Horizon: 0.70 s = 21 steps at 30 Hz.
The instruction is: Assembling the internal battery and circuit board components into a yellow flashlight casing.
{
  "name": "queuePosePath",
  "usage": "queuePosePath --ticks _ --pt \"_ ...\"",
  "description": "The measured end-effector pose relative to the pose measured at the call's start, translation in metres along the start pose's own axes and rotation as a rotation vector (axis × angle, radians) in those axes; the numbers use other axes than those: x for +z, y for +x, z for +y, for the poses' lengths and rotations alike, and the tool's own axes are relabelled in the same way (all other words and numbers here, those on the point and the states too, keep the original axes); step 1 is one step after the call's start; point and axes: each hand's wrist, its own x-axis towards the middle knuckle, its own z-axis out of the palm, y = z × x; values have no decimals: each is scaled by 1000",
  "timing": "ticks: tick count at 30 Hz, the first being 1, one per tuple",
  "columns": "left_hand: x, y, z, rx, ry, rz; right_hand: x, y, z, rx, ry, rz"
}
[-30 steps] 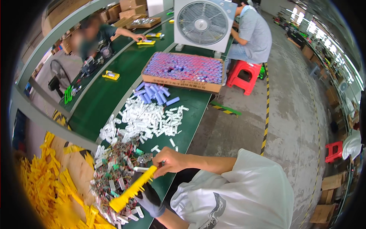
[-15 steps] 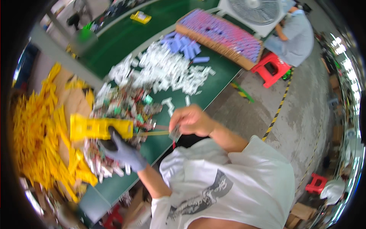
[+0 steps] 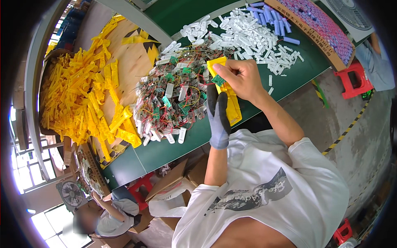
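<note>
My left hand (image 3: 219,120), in a grey glove with dark fingers, is closed around a long yellow plastic housing (image 3: 234,110), which stands slantwise above the table's near edge. A small green circuit board (image 3: 218,80) lies at the upper part of the housing. Bare and pinched together, my right hand (image 3: 245,80) presses on this board from the right; its fingertips are partly hidden. Just left of both hands is a heap of circuit boards with red and black wires (image 3: 182,93), mixed with white plastic pieces.
Yellow housings (image 3: 78,95) are piled on a wooden board at left. White plastic pieces (image 3: 252,37) and purple cylindrical cells (image 3: 282,27) lie farther back, beside a cardboard box of cells (image 3: 331,58). Red stools (image 3: 353,80) stand nearby. Other people sit at right and lower left.
The view has turned, so the table appears shifted right. The right hand has come from apart to against the yellow housing, with the green board now at it.
</note>
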Motion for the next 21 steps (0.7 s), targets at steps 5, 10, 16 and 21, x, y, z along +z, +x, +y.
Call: queuePosePath --ticks 5,10,16,21 --pt "-2 -1 -1 84 79 -102 7 -6 9 -64 -114 120" --pt "2 3 -7 142 58 -199 -1 -10 14 -54 -109 132" --pt "11 -3 -4 139 134 -118 -7 -10 15 -64 -57 119" --pt "11 -1 -3 230 229 -101 -6 -13 17 -39 -135 98"
